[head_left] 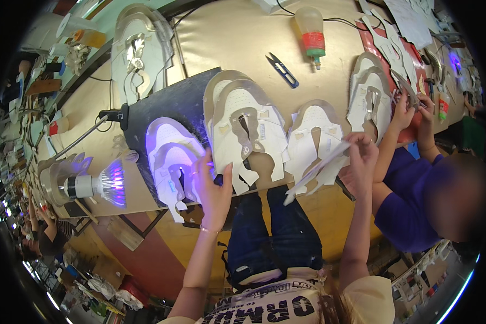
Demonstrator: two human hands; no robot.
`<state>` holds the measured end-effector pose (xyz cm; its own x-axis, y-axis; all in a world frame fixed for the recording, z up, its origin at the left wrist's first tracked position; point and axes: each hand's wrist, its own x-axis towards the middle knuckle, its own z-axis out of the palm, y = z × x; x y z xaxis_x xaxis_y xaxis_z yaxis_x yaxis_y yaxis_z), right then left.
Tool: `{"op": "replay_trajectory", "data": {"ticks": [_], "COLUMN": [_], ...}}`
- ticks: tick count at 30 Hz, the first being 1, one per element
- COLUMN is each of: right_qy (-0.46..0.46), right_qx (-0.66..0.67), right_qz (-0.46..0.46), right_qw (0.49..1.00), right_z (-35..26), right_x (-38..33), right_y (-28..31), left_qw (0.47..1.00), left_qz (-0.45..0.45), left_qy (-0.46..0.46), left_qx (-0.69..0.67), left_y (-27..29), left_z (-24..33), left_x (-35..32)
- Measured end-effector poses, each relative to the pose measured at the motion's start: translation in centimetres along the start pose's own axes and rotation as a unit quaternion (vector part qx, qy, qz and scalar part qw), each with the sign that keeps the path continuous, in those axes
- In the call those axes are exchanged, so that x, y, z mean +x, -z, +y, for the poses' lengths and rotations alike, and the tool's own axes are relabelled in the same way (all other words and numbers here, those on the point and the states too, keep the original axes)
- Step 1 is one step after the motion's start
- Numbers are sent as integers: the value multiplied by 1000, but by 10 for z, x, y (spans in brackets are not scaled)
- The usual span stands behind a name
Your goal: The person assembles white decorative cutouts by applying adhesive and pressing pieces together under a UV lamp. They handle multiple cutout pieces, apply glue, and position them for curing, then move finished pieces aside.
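Observation:
My left hand [216,193] is over the right edge of a pair of white shoe uppers [170,141] lit violet, its thumb and fingers apart. Whether its fingertips touch them is hard to tell. My right hand [364,156] pinches the edge of a white shoe upper [325,166], which hangs tilted above the table's near edge. Between my hands lies a larger overlapping stack of white shoe uppers [248,105] with translucent grey rims. Just right of it, another shoe upper [317,121] lies partly behind the held one.
A lamp bulb [111,183] glows violet at left. Blue thread snips [282,70] and a red-labelled squeeze bottle [313,40] lie farther back. More uppers [370,94] rest at right, beside a co-worker in a purple shirt [407,200] whose hands [410,110] hold a piece.

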<state>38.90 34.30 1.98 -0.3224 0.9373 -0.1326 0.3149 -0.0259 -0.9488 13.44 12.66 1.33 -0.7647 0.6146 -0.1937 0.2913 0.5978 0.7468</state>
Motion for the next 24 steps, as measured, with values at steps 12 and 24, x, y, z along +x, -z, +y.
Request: {"op": "replay_trajectory", "data": {"ticks": [12,24], "right_qy": [-40,-9], "right_qx": [20,-130], "right_qz": [-249,-251], "right_qw": [967,959], "right_z": [-33,-18], "right_x": [54,100], "right_y": [-83,-171], "left_qw": [941,900], "left_qz": [-4,59], "left_qy": [-315,-300], "left_qx": [-124,-310], "left_y": [6,50], "left_z": [-8,14], "left_x": [-64,-92]}}
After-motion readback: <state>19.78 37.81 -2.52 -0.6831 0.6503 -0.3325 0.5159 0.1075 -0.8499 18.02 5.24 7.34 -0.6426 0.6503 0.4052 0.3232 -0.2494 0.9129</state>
